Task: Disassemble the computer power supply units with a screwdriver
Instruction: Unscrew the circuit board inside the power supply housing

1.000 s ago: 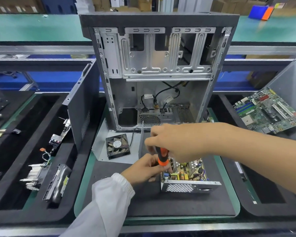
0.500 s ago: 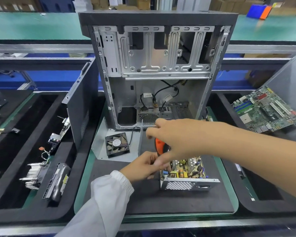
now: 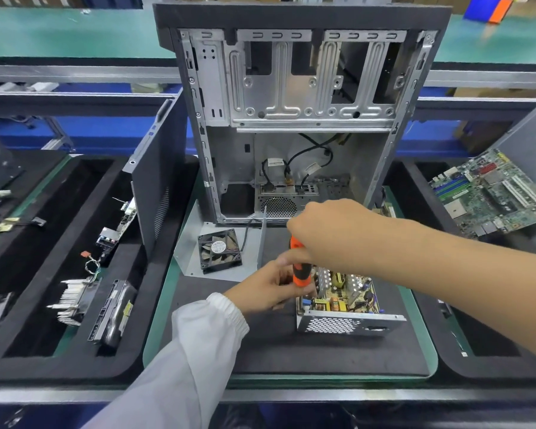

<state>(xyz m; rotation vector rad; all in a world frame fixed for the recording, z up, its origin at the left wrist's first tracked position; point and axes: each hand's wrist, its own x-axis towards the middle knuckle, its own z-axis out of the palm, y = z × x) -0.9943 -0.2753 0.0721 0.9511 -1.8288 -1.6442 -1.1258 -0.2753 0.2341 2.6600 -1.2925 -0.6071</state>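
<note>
With the right hand (image 3: 331, 233) clenched round the orange screwdriver (image 3: 299, 267) and the left hand (image 3: 266, 289) pinching its lower shaft over the opened power supply (image 3: 341, 301) near-centre on the bench, a slipping tip could probably gouge the circuit board.

Computer case (image 3: 291, 119): upright at the back of the mat (image 3: 291, 351). Before it, left, fan (image 3: 219, 251) on a metal plate (image 3: 192, 243); before it, right, power supply unit (image 3: 344, 305). Side panel (image 3: 155, 187) left of the case; motherboard (image 3: 492, 193) well right.
</note>
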